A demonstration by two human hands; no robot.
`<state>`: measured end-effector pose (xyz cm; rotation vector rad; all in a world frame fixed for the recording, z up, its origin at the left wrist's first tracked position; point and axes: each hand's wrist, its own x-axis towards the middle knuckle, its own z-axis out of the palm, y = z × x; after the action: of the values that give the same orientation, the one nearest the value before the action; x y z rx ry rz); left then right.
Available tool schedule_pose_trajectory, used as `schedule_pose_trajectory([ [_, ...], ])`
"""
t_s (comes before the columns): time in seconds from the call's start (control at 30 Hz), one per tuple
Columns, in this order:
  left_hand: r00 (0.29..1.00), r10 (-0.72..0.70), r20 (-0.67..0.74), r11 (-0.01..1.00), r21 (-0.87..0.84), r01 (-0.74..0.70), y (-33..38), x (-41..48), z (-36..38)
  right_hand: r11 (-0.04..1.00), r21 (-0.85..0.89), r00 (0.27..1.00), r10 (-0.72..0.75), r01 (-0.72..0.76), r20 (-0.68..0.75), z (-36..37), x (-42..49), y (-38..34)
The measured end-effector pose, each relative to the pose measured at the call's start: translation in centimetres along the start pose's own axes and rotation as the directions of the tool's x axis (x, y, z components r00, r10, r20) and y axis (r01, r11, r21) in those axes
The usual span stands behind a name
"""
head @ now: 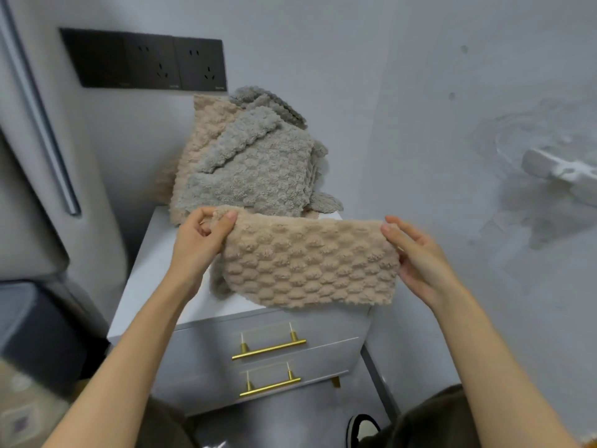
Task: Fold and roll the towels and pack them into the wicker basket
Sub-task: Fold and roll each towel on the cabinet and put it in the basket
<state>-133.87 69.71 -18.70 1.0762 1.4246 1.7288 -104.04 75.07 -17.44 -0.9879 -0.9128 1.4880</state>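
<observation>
Beige towel (pixel 310 266) hangs folded between our left hand (pixel 202 237) and right hand (pixel 416 257), each pinching an upper corner. Rolling probably comes next; no basket shows.

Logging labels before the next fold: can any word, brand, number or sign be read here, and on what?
No text can be read in this view.
Faint marks on the lower edge of the black wall socket panel: too small and blurred to read.
No tag or label shows on the beige towel pinched by the left hand and the right hand.
</observation>
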Motion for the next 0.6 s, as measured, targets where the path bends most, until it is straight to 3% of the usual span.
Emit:
schedule_pose_trajectory([
  [0.13,0.992,-0.047,0.114,0.999,-0.021,0.05,0.2,0.0,-2.5,0.994,0.007,0.99,-0.112,0.111,0.089,0.1,0.1,0.1],
  [0.2,0.99,-0.012,0.138,0.994,0.107,-0.003,0.2,0.1,-3.6,0.953,-0.211,0.976,-0.209,0.218,0.063,0.0,0.1,0.5],
  [0.27,0.991,0.058,0.121,0.954,0.287,-0.091,0.2,-0.1,-4.1,0.808,-0.503,0.939,-0.345,0.306,0.018,-0.3,0.2,0.8],
  [0.4,0.965,0.217,0.148,0.817,0.514,-0.262,-0.1,-0.5,-4.2,0.64,-0.693,0.899,-0.438,0.332,0.027,-0.7,0.5,1.3],
  [0.5,0.962,0.249,0.109,0.775,0.573,-0.265,-0.3,0.0,-4.1,0.692,-0.626,0.914,-0.396,0.36,0.087,-0.5,0.7,1.1],
  [0.6,0.987,0.121,0.104,0.912,0.382,-0.152,0.2,0.2,-3.5,0.815,-0.457,0.931,-0.353,0.356,0.095,0.1,0.7,0.7],
])
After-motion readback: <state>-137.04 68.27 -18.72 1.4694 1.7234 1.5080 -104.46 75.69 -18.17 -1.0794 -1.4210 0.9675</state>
